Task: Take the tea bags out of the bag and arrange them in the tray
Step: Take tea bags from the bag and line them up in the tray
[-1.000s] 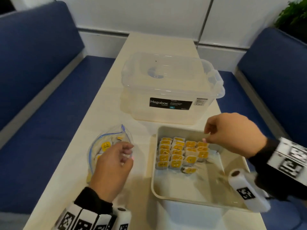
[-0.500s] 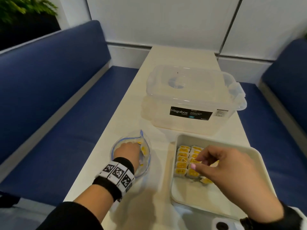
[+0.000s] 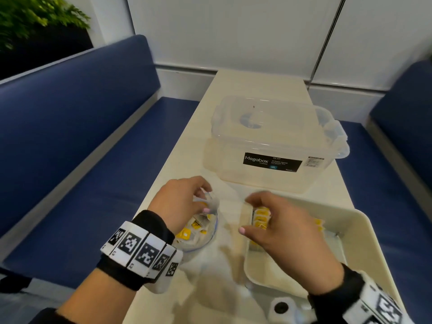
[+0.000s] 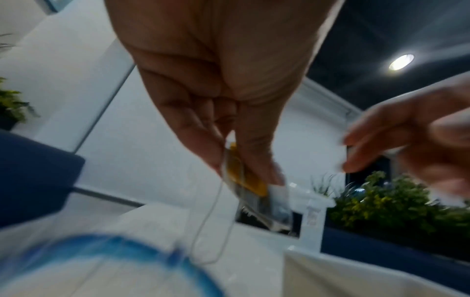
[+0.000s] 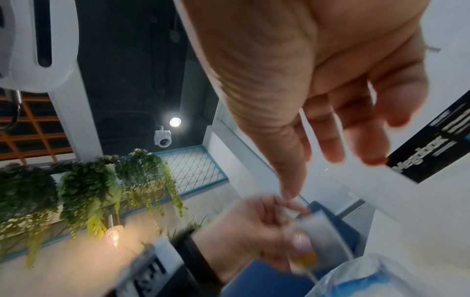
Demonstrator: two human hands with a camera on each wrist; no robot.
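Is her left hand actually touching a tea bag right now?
Touching. The left wrist view shows the left hand pinching a yellow-tagged tea bag between thumb and fingertips, its string dangling below.

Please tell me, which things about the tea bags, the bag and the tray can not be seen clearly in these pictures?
- Tea bags in the tray: head view, the right hand covers most rows; no count possible.
- Tea bags left in the bag: the left hand hides part.
- Held tea bag: left wrist view, blurred; print unreadable.
- Tray: near corner cut by the frame edge.
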